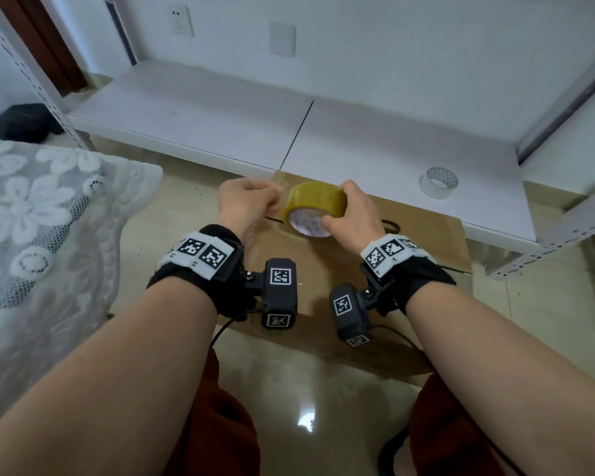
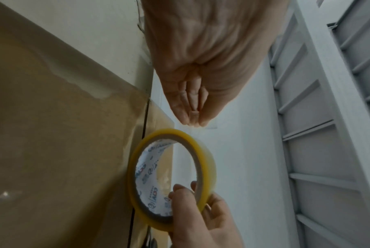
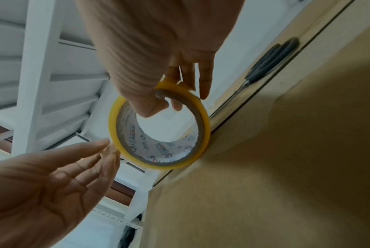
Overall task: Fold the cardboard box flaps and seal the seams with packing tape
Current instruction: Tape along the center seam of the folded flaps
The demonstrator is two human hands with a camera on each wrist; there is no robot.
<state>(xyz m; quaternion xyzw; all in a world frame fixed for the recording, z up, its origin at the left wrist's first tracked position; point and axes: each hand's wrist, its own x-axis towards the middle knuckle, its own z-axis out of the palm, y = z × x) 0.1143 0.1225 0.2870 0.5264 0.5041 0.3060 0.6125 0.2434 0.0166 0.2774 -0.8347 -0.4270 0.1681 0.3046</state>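
Cardboard box [image 1: 327, 269] closed; right hand [image 1: 352, 214] grips tape roll [image 1: 315, 207]

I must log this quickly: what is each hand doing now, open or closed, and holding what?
Left hand: fingertips pinched together beside the tape roll, seemingly on its loose end.
Right hand: closed on the tape roll.

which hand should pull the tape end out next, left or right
Left, probably. The right hand already grips the yellow tape roll over the cardboard box, thumb inside its core. The left hand has its fingertips together beside the roll's rim.
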